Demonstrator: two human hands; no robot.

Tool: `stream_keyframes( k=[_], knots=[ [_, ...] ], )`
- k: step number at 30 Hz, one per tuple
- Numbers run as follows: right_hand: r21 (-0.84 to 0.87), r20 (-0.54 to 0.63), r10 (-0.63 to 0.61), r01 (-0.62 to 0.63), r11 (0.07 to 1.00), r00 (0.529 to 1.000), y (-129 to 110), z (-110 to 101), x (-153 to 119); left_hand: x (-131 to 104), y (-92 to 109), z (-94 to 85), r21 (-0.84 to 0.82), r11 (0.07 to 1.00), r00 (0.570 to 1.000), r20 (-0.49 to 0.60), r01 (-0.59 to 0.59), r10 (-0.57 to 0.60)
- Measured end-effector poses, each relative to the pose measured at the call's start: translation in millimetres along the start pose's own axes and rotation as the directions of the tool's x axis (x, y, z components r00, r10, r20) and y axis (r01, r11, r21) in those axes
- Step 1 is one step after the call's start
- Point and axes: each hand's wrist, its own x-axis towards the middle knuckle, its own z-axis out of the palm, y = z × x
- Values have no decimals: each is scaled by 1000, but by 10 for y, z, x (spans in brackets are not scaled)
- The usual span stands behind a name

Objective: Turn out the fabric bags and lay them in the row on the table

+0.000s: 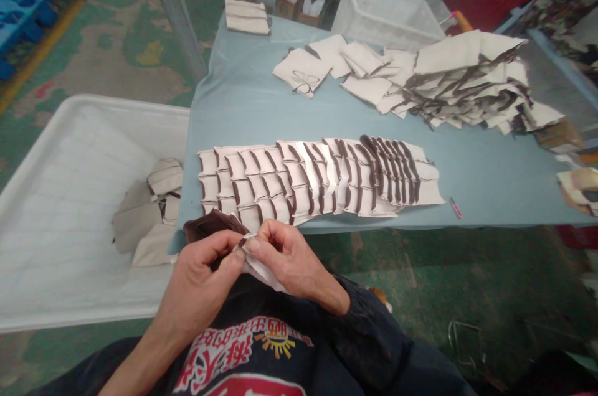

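Observation:
At the table's front edge, my left hand (200, 278) pinches a brown and white fabric piece (217, 225) between thumb and forefinger. My right hand (292, 259) grips the same piece right beside it, the fingertips of both hands nearly touching. Brown cloth spreads out behind my left fingers, and a white part hangs below my right fingers. Just beyond the hands, a long overlapping row of cream pieces with dark brown edges (266, 181) lies across the blue-covered table (243, 97).
A white bin (88, 209) with several fabric pieces stands left of the table. A large heap of cream pieces (471, 84) lies at the back right. A small pink tool (456, 208) rests near the front edge. Behind is a translucent crate (383, 13).

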Motion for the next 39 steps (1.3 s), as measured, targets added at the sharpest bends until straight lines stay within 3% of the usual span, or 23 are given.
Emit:
stream_keyframes(
  k=[7,9,14,19,22,24,26,29,33,39],
  knots=[
    [154,265,-19,-23,988,964,-24,-7,1,-61,-20,12,-33,997,998,26,-63,64],
    [120,245,-56,27,992,968,-18,-2,-2,-74,-35,41,-82,995,998,21,-51,53],
    [-155,104,-220,234,960,970,54,23,10,-22,-49,68,-130,990,998,26,-47,50],
    [-279,-1,-257,247,928,966,13,-157,23,74,65,-82,-63,992,984,133,-107,114],
    [-313,-98,-407,360,879,908,-176,-328,-7,88,148,-173,-27,987,951,267,-156,158],
    [-328,-12,-536,503,800,844,-336,-396,-26,87,196,-217,-13,980,933,303,-199,194],
    [-337,152,-595,607,720,790,-480,-419,-21,83,244,-256,9,968,924,299,-251,237],
    [-410,315,-590,667,622,744,-630,-406,31,60,325,-299,41,957,916,303,-287,262],
    [-486,413,-542,680,549,732,-723,-377,72,-6,421,-296,41,962,911,337,-269,240],
    [-450,452,-293,499,741,843,-726,-365,-21,-65,419,-257,-13,968,946,208,-250,247]
  ],
)
